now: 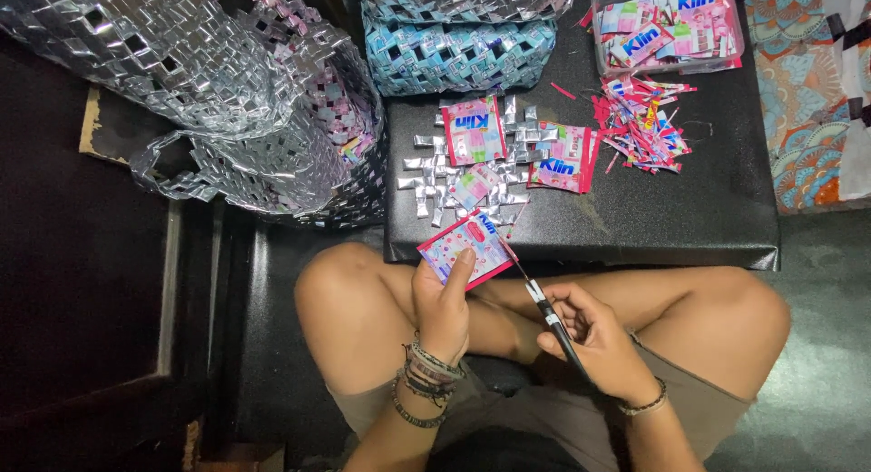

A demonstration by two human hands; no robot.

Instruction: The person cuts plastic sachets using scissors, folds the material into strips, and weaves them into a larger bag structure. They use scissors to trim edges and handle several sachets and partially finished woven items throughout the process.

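Both my hands were close under me, above my crossed legs. My left hand (442,307) was clenched on a pink sachet wrapper (465,247), thumb flat on its face, so the wrapper stood just above my fingers at the near edge of the black table (635,209). My right hand (594,339) was closed around the scissors (543,304), and the blades pointed up-left to the right edge of the wrapper; I cannot tell if they touched it already. I judge the step was cutting the wrapper. The next cut would need the wrapper held steady and the blades lined along its edge. Beyond my left grip lay folded silver strips (472,168) and more wrappers, further away woven bags (272,109)
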